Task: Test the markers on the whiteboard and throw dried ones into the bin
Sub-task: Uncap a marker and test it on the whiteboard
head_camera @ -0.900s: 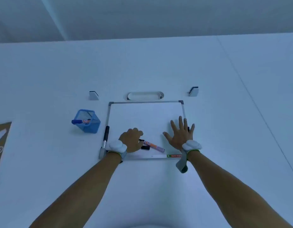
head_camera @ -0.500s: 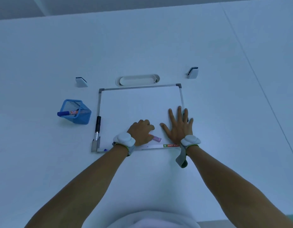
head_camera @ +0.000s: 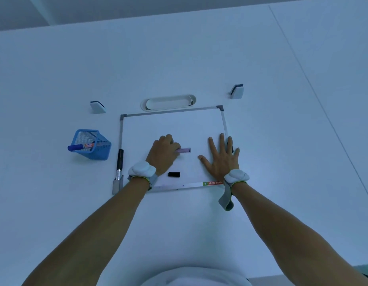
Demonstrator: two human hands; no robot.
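A small framed whiteboard [head_camera: 170, 129] lies flat on the white table. My left hand [head_camera: 163, 152] is over its middle, fingers closed around a pink marker [head_camera: 185, 150] whose barrel sticks out to the right, lying low on the board. A black cap [head_camera: 174, 174] lies loose on the board near my left wrist. My right hand [head_camera: 221, 156] rests flat on the board's right side, fingers spread. A blue mesh bin [head_camera: 92, 144] stands left of the board with a blue-capped marker [head_camera: 78, 147] in it. A black marker [head_camera: 119, 164] lies along the board's left edge.
A white oblong tray [head_camera: 168, 102] sits just behind the board. Two small white-and-dark blocks stand on the table, one at the back left [head_camera: 97, 106] and one at the back right [head_camera: 237, 91]. Something dark [head_camera: 230, 147] lies under my right fingers, at the board's right edge.
My left hand has moved up from the board's near edge toward its middle with the pink marker. The black cap now lies uncovered near my wrist. My right hand stays flat.
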